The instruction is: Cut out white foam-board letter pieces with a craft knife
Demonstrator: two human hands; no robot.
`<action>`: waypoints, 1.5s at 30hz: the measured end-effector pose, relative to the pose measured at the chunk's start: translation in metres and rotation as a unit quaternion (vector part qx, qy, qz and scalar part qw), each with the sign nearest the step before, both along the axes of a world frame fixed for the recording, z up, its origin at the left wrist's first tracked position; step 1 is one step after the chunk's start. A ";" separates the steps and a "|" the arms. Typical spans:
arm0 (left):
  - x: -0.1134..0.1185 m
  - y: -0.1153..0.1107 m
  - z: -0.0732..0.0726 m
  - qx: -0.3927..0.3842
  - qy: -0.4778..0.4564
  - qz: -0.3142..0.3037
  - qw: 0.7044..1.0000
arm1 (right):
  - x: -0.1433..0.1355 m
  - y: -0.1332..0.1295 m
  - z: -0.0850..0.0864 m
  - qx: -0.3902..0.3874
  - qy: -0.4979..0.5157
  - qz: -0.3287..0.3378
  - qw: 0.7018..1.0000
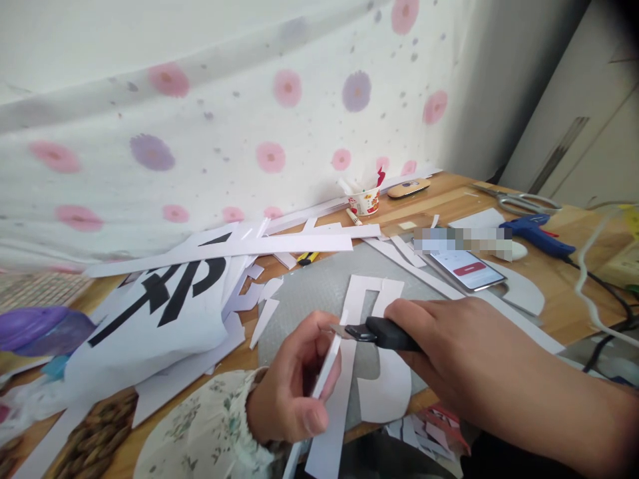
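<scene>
My left hand (294, 386) pinches a narrow white foam board strip (327, 364), held on edge and tilted above the table. In my right hand (449, 339) is a black-handled utility knife (387, 331). Its blade meets the upper part of the strip, close to my left fingertips. Below both hands lies a white cut-out letter shape (387, 392) on a grey cutting mat (299, 293). The lower end of the strip runs out of view at the bottom.
White offcuts and a printed sheet (200, 326) cover the left side. Behind stand a paper cup (364, 201) and an eyeglass case (408, 188). Toward the right lie a phone (464, 263), scissors (524, 199), a blue glue gun (536, 233) and loose cables (584, 273).
</scene>
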State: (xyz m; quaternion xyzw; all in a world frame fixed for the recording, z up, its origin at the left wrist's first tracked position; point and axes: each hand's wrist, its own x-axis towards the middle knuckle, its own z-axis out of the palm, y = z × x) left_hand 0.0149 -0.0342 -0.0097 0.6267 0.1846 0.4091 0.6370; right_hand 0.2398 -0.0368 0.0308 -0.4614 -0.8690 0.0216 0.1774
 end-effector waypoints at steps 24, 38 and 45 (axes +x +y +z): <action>0.006 -0.004 0.010 0.023 -0.016 -0.016 0.999 | 0.004 0.004 -0.009 0.012 -0.015 0.005 1.000; -0.008 0.006 -0.003 -0.039 -0.050 -0.022 0.998 | 0.005 0.027 -0.016 -0.056 -0.007 -0.075 0.996; -0.003 0.008 0.004 -0.037 0.045 0.068 0.996 | -0.013 0.014 0.002 -0.312 0.386 0.072 0.865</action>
